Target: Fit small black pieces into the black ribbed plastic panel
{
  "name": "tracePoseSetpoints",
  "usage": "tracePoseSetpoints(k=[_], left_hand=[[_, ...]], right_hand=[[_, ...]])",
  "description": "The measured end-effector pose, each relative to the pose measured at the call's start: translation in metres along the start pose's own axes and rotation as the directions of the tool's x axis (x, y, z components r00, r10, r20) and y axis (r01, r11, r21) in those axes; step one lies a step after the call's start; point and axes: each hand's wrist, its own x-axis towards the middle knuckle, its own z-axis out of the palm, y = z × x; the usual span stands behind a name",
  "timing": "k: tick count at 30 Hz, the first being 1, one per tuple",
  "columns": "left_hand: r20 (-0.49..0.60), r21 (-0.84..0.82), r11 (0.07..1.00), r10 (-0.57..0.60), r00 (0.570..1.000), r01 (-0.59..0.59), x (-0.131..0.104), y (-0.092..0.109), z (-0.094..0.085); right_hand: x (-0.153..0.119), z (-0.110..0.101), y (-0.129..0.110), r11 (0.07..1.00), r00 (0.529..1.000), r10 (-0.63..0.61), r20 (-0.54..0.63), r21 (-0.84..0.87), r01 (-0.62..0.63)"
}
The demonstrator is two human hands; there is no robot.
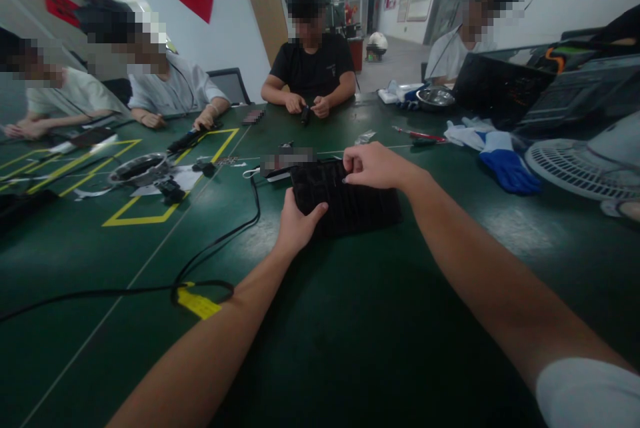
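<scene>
A flat black panel [367, 207] with ridges or slots across its face, perhaps a pouch or case, is held tilted up just above the green table. My left hand [301, 220] grips its left edge, thumb lying over the front and the other fingers hidden behind. My right hand [373, 167] is at the top edge with its fingers curled in and pinched together. Whatever sits between those fingertips is too small to make out. Just beyond the panel, a blurred-out device or phone [280, 163] lies beside a black cable [220, 238].
Blue-and-white gloves [507, 165], a fan [575, 161] and a red screwdriver-like tool [425, 136] lie to the right. Behind them is a metal bowl [436, 99]. Leftward are a metal ring [140, 168] and yellow tape outlines [135, 221]. Several people sit around the table.
</scene>
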Motion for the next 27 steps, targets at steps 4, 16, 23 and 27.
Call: tracePoseSetpoints(k=[4,16,23,27], left_hand=[[0.002,0.006,1.0,-0.005,1.0,0.005,-0.0005,0.0013,0.0003],[-0.007,0.013,1.0,-0.014,1.0,0.014,-0.0007,0.0051,0.0007],[-0.003,0.015,1.0,-0.024,1.0,0.024,-0.0011,0.004,0.0001],[-0.001,0.011,1.0,-0.018,1.0,0.018,-0.001,0.0016,-0.0001]], right_hand=[[0.0003,0.0005,-0.0018,1.0,1.0,0.006,0.004,-0.029,-0.006],[0.0008,0.0048,-0.0038,0.994,0.999,0.03,-0.028,-0.1,-0.033],[0.0009,0.0051,-0.005,0.994,0.998,0.048,-0.027,-0.099,-0.05],[0.0009,0.0045,-0.0041,0.996,0.999,0.052,-0.017,-0.074,-0.053]])
